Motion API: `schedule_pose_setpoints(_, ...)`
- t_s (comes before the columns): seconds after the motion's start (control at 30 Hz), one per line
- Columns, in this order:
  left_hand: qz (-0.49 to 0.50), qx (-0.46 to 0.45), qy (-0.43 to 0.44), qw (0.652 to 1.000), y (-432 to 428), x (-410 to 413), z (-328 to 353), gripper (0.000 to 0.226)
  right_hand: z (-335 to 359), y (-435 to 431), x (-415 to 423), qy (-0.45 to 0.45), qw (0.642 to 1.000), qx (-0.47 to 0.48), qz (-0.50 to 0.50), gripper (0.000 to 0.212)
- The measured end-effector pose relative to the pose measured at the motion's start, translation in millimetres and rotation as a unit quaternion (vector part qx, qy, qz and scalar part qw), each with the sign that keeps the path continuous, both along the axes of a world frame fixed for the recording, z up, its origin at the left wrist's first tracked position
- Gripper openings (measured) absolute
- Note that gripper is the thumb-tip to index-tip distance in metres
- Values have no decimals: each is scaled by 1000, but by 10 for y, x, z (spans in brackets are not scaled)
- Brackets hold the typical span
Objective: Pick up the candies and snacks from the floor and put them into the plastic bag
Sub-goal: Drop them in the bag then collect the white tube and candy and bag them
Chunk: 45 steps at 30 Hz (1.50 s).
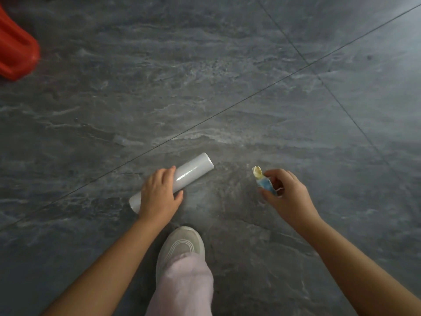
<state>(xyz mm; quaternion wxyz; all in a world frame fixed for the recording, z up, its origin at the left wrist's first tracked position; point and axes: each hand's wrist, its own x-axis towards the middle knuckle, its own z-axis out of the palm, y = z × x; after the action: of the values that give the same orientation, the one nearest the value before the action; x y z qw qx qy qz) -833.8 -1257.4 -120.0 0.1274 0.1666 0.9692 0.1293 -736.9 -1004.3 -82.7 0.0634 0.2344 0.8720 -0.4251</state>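
A white roll of plastic bags lies slanted on the dark grey tiled floor. My left hand rests over its lower half, fingers curled around it. My right hand is to the right, a little above the floor, and pinches a small candy in a blue wrapper with a pale yellow twisted end that sticks up past my fingers. No open bag is in view, and no other candies or snacks show on the floor.
A red plastic object stands at the upper left edge. My foot in a grey shoe and a pale trouser leg are planted just below my hands. Tile joints cross the floor diagonally.
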Motion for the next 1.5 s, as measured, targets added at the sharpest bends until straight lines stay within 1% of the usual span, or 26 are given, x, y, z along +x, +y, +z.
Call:
schedule_pose_setpoints(0.13, -6, 13, 7, 1000, -32, 16, -46, 53, 16, -49, 3, 20, 1000, -10, 11, 25)
schedule_pose_setpoints(0.27, 52, 69, -17, 996, -89, 112, 54, 49, -23, -174, 1, 22, 999, -20, 21, 24)
schedule_pose_setpoints(0.4, 83, 98, -29, 991, -108, 268, 459, 48, 86, -216, 112, 6, 996, -47, -77, 23)
schedule_pose_setpoints(0.5, 73, 83, -55, 992, -135, 319, 971, 47, 372, -275, 281, -13, 988, -68, -140, 21)
schedule_pose_setpoints(0.6, 57, 70, -72, 993, -157, 268, 1521, 47, 837, -362, 340, -13, 985, -76, -153, 24)
schedule_pose_setpoints(0.7, 48, 68, -84, 993, -139, 169, 2054, 47, 1437, -425, 321, -4, 987, -72, -143, 26)
schedule_pose_setpoints(0.83, 64, 77, -87, 991, -76, 132, 2770, 46, 2312, -432, 295, 11, 989, -65, -135, 27)
schedule_pose_setpoints(0.97, 65, 95, -71, 991, 1, 231, 3518, 47, 3177, -390, 338, 30, 995, -17, -88, 24)
schedule_pose_setpoints(1.03, 48, 99, -63, 992, 32, 322, 3904, 46, 3596, -362, 395, 42, 996, 1, -73, 25)
schedule_pose_setpoints(1.13, 22, 105, -56, 993, 76, 486, 4487, 45, 4196, -319, 531, 68, 995, 14, -77, 26)
schedule_pose_setpoints(1.3, 7, 122, -54, 991, 137, 880, 5425, 52, 5078, -277, 930, 89, 992, 30, -88, 28)
schedule_pose_setpoints(1.4, 21, 130, -56, 990, 113, 1180, 5951, 61, 5572, -265, 1245, 83, 992, 39, -87, 27)
schedule_pose_setpoints(1.5, 39, 142, -62, 987, 29, 1498, 6403, 58, 6044, -260, 1561, 90, 990, 33, -107, 25)
